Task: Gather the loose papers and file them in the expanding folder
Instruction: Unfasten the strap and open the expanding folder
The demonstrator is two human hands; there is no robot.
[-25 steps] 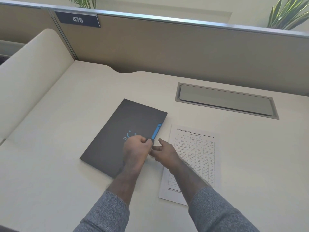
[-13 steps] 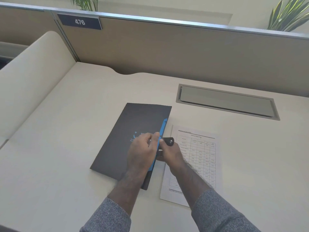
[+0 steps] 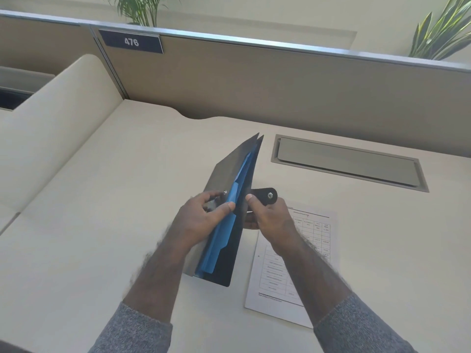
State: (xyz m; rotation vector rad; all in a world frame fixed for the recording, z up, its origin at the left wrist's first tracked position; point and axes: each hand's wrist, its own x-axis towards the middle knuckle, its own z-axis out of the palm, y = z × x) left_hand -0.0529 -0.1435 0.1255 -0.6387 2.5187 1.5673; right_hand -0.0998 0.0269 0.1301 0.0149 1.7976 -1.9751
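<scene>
The dark grey expanding folder (image 3: 230, 171) is tipped up on its long edge above the desk, mouth toward me, with blue tabbed dividers (image 3: 224, 233) showing inside. My left hand (image 3: 201, 220) grips its left cover near the snap. My right hand (image 3: 267, 217) holds the right cover and the black closure flap (image 3: 265, 196), which sticks out to the right. A printed sheet of paper with a table (image 3: 308, 253) lies flat on the desk under my right forearm, partly hidden by it.
A metal cable hatch (image 3: 349, 163) is set into the cream desk (image 3: 114, 200) behind the folder. A tan partition (image 3: 280, 85) with a "476" sign (image 3: 131, 42) closes the far side. A cream side panel (image 3: 51, 123) rises at the left.
The folder lay flat and closed on the desk; both hands undid the flap, lifted it onto its edge and spread the covers, so the blue dividers now show.
</scene>
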